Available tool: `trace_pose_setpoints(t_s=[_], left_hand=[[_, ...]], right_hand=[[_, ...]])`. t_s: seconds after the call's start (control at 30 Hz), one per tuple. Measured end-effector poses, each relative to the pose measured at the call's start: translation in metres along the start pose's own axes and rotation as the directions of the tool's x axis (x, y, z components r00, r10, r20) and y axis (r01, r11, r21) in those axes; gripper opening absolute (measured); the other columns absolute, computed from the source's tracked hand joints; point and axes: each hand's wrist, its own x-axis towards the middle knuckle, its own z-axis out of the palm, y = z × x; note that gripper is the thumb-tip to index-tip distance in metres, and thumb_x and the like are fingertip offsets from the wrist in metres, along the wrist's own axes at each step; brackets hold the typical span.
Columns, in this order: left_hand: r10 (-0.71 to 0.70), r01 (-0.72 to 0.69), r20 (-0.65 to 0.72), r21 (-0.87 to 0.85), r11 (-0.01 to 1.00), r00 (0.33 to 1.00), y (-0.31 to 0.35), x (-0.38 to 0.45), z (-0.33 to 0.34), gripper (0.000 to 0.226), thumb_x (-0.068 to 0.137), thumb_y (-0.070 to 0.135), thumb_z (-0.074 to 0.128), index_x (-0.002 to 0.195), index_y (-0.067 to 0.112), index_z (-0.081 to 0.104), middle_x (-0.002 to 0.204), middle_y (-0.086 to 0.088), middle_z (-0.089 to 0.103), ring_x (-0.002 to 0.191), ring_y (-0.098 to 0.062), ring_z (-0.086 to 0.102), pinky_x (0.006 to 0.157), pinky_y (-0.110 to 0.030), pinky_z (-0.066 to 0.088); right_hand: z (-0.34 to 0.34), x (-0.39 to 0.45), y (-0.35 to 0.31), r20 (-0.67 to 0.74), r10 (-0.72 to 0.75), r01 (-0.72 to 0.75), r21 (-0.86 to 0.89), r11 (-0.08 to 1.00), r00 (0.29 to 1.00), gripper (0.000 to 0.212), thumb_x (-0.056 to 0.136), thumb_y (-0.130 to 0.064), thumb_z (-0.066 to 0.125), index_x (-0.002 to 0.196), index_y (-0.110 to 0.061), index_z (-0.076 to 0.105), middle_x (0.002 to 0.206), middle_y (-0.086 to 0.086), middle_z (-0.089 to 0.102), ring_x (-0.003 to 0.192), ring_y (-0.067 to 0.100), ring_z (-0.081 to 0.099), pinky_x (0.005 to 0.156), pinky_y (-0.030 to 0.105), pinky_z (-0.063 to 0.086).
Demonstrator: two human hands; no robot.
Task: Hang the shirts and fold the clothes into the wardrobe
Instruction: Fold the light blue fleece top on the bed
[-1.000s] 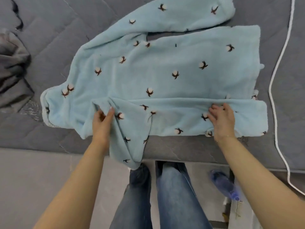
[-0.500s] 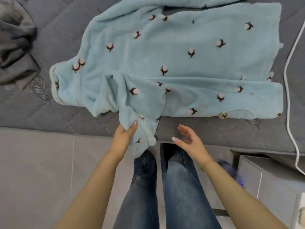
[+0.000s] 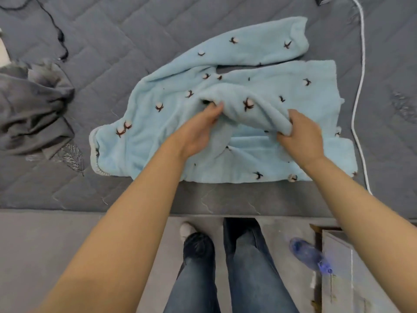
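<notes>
Blue fleece top [image 3: 266,86]: soft, thick, floppy, prob light; no stiffness, sags between grips. Not slippery, pile gives good purchase. Best hold: pinch sleeve/edge at 2 pts, keep span taut so fold lands flat.

Top lies spread on grey mattress [image 3: 112,30], near front edge, right in front of person. Left hand [image 3: 198,129] pinches raised sleeve fold at its left end; right hand [image 3: 300,136] grips same fold at cuff end, fingers curled round fleece. Fold lifted over top's middle. Grey garment [image 3: 33,105] well apart, left.

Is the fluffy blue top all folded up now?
Not yet. The blue fleece top lies mostly spread; left hand and right hand hold one sleeve up.
</notes>
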Motion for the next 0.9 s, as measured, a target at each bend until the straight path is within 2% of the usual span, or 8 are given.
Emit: trace_pose_setpoints(t_s=[0.13,0.27,0.4,0.53,0.63,0.77,0.83,0.9], left_hand=[[-0.075,0.158,-0.27,0.299,0.941,0.96,-0.038,0.009,-0.019,0.048,0.099,0.034,0.052,0.144,0.027,0.039,0.147,0.009,0.042,0.123,-0.009,0.042,0.091,-0.023,0.032],[-0.068,0.051,-0.406,-0.053,0.997,0.912,-0.093,0.005,-0.036,0.04,0.099,0.024,0.054,0.138,0.017,0.046,0.139,-0.003,0.052,0.121,-0.015,0.053,0.089,-0.026,0.045],[-0.117,-0.11,-0.422,-0.476,0.872,0.899,-0.106,0.021,-0.025,0.041,0.1,0.018,0.051,0.14,0.011,0.042,0.128,-0.002,0.058,0.114,-0.015,0.058,0.094,-0.029,0.049],[-0.211,-0.138,-0.444,-0.632,0.763,0.871,-0.082,0.052,-0.009,0.021,0.099,0.028,0.052,0.118,0.02,0.057,0.126,0.002,0.057,0.125,-0.014,0.051,0.1,-0.033,0.042],[-0.237,-0.113,-0.487,-0.586,0.803,0.841,-0.054,0.07,0.0,0.031,0.091,0.042,0.062,0.116,0.024,0.061,0.114,0.006,0.061,0.117,-0.01,0.054,0.094,-0.035,0.042],[-0.395,-0.019,-0.59,-0.571,0.82,0.704,-0.017,0.087,0.004,0.035,0.081,0.053,0.07,0.082,0.019,0.06,0.074,0.004,0.056,0.069,-0.009,0.055,0.065,-0.026,0.046],[-0.459,-0.026,-0.589,-0.632,0.774,0.665,-0.009,0.094,0.004,0.043,0.079,0.059,0.067,0.081,0.017,0.058,0.069,0.003,0.053,0.063,-0.01,0.052,0.063,-0.024,0.044],[-0.518,-0.051,-0.571,-0.701,0.711,0.637,-0.008,0.099,0.001,0.052,0.076,0.064,0.066,0.085,0.013,0.059,0.073,0.0,0.053,0.069,-0.014,0.054,0.07,-0.027,0.046]], right_hand=[[-0.014,0.057,0.03,0.192,0.113,-0.023,-0.415,0.91,0.975,0.075,0.08,-0.005,0.065,0.148,-0.011,0.031,0.148,0.018,0.034,0.134,0.035,0.033,0.11,0.044,0.028],[0.013,0.044,0.032,0.319,0.2,-0.257,0.148,0.955,0.927,0.04,0.088,-0.011,0.064,0.128,-0.007,0.059,0.127,0.012,0.059,0.114,0.026,0.055,0.091,0.033,0.045],[0.05,0.034,0.032,0.571,0.49,-0.748,0.567,0.345,0.659,0.027,0.095,-0.017,0.058,0.117,-0.001,0.058,0.109,0.012,0.063,0.088,0.02,0.061,0.073,0.03,0.053],[0.057,0.055,0.045,0.686,0.574,-0.781,0.613,-0.124,0.447,0.053,0.09,-0.045,0.062,0.13,-0.016,0.047,0.121,0.005,0.052,0.111,0.02,0.058,0.096,0.035,0.046],[0.049,0.082,0.052,0.481,0.764,-0.67,0.737,-0.087,0.43,0.065,0.077,-0.044,0.076,0.122,-0.013,0.043,0.109,0.003,0.053,0.09,0.017,0.059,0.082,0.026,0.051],[0.029,0.125,0.057,0.027,0.749,-0.497,0.764,0.412,0.662,0.03,0.085,-0.028,0.07,0.075,-0.015,0.044,0.071,-0.005,0.044,0.055,0.006,0.039,0.056,0.02,0.04],[0.026,0.142,0.049,0.264,0.66,-0.612,0.697,0.374,0.704,0.038,0.084,-0.046,0.068,0.068,-0.015,0.051,0.062,-0.001,0.052,0.049,0.01,0.052,0.055,0.027,0.046],[0.032,0.154,0.044,0.568,0.578,-0.8,0.519,0.301,0.586,0.056,0.082,-0.065,0.059,0.081,-0.009,0.062,0.072,0.005,0.066,0.061,0.019,0.067,0.058,0.031,0.053]])
